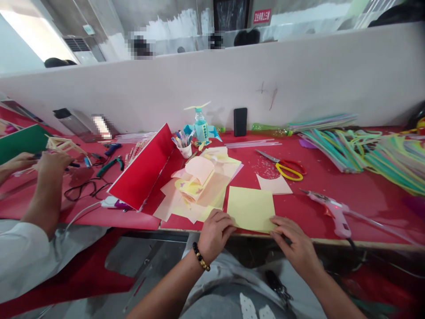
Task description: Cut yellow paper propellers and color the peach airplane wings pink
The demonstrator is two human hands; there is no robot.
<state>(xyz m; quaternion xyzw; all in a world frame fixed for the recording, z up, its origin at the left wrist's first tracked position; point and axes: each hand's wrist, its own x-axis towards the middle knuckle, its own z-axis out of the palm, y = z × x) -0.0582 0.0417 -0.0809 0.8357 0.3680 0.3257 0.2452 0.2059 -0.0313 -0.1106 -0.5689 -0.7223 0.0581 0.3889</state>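
Left hand (216, 232), fingers curled, pinches the yellow paper (251, 207) by its near-left corner | right hand (296, 244), half open, touches the near-right corner, grip hard to tell | paper's at the red table (332, 181) edge | glue gun (336, 212) right, scissors (289, 172) beyond, bottle plane (200, 129) farther back

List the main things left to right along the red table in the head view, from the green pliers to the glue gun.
Green pliers → red board → pen cup → yellow sheet → scissors → glue gun.
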